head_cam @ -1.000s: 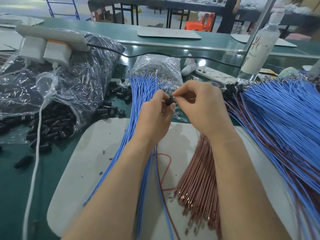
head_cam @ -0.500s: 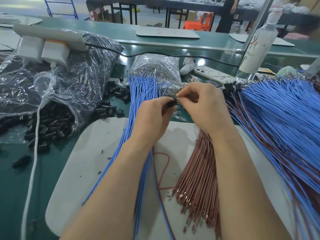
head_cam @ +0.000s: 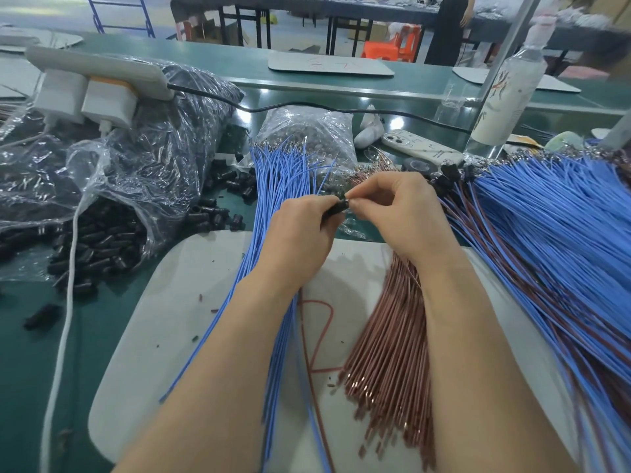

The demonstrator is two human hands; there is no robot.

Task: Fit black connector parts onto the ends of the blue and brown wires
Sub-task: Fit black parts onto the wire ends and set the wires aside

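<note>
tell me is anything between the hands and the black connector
Nothing visible does. The left hand grips the black connector directly, and the right hand pinches at its other end, with no wire or bag between them.

The worktop [head_cam: 41,353] is deep teal green, and the mat [head_cam: 177,319] is pale grey-white, marked with thin red lines [head_cam: 321,322] and a few dark specks. The blue wires [head_cam: 273,186] are a bright, even blue; the brown wires [head_cam: 389,336] are coppery with a pinkish sheen. The mixed wires [head_cam: 546,240] pair that same blue with dark maroon-brown. The black connector [head_cam: 336,209] matches the loose connectors [head_cam: 211,216], glossy black inside a clear plastic bag [head_cam: 119,172]. There is a white cable [head_cam: 68,285] and a black cable [head_cam: 307,109]. The phone case [head_cam: 420,148] is white with faint grey marbling, the bottle [head_cam: 508,87] white with red and dark squiggles, the stool [head_cam: 392,47] orange.
</note>
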